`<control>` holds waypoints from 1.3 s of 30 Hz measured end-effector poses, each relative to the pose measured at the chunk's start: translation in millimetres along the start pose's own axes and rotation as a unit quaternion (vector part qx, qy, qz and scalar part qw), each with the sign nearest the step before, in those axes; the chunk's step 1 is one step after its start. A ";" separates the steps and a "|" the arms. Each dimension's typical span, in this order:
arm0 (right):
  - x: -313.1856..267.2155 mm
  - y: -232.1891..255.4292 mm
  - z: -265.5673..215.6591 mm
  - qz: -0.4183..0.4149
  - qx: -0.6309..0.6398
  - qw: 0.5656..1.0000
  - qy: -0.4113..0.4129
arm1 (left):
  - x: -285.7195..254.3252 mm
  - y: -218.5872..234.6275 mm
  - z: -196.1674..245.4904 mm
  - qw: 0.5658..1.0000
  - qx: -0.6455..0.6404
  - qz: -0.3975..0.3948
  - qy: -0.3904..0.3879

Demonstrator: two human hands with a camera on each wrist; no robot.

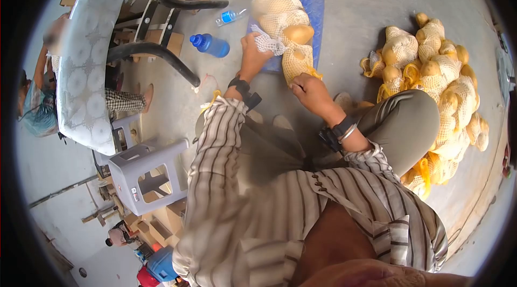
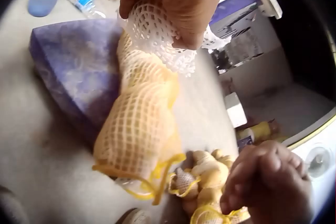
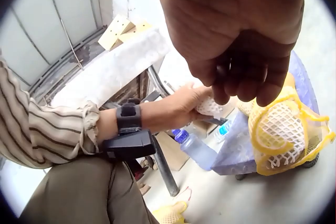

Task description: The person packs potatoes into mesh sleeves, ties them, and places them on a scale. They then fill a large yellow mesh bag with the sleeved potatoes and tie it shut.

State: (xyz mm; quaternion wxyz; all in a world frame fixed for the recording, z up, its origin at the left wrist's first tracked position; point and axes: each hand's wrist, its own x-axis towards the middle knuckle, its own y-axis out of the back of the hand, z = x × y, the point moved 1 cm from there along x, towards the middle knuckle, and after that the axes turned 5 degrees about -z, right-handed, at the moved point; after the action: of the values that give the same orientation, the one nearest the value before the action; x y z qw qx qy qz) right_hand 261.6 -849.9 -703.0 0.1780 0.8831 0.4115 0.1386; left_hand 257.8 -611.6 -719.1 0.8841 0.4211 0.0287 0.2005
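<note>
Several tan, bulbous fruits resembling squash, in white foam net sleeves and yellow mesh, form a row point(image 1: 280, 4) on a blue platform point(image 1: 318, 17). My left hand point(image 1: 253, 58) pinches a loose white foam net sleeve point(image 2: 152, 24) beside the row. At the row's near end lies a netted bundle point(image 2: 134, 132) with a yellow mesh edge. My right hand point(image 1: 315, 95) is close to that end in the head view; the left wrist view shows it apart from the bundle. Its fingers point(image 3: 247, 87) are curled, and nothing shows between them.
A pile of netted fruits point(image 1: 452, 93) lies on the floor at right. Left of the platform are a blue bottle point(image 1: 210, 45) and a clear bottle point(image 1: 230, 16). A table point(image 1: 89, 71) with black legs and a grey stool point(image 1: 145, 171) stand at left. Other people are beyond.
</note>
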 end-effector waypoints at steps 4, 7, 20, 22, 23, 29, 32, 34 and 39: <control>2.4 0.7 -6.2 -0.009 0.026 1.000 -0.004 | 3.2 -22.2 -16.4 0.999 0.015 -0.026 -0.021; -1.6 2.5 -2.2 -0.019 0.016 0.999 -0.024 | -5.3 -50.9 -46.6 0.995 0.042 0.016 -0.085; -3.8 14.2 -17.9 -0.019 -0.005 1.000 0.012 | -28.8 -55.6 -41.3 0.985 0.138 0.058 -0.090; -4.6 18.4 -21.8 -0.020 -0.004 1.000 0.005 | -27.9 -53.2 -40.0 0.994 0.107 -0.012 -0.016; -4.6 20.2 -24.0 -0.012 -0.006 1.000 0.018 | -29.9 -51.3 -39.1 0.994 0.106 -0.008 -0.016; -6.9 13.2 -18.8 0.006 -0.004 0.999 0.033 | -31.4 -48.2 -52.8 0.995 0.067 0.058 -0.042; -7.7 11.6 -17.7 0.009 -0.002 1.000 0.030 | -36.2 -46.5 -53.7 0.998 0.036 0.053 -0.025; -8.1 12.9 -19.6 0.006 -0.004 1.000 0.025 | -36.1 -45.9 -52.4 0.998 0.041 0.046 -0.029; -6.8 12.7 -21.0 -0.009 -0.009 1.000 0.012 | -34.8 -42.1 -37.4 0.999 0.017 0.040 0.015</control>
State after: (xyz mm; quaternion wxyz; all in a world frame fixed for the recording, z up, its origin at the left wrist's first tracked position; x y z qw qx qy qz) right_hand 257.7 -858.6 -679.4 0.1820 0.8762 0.4198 0.1513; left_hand 231.6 -621.2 -779.2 0.8677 0.4334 0.0282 0.2417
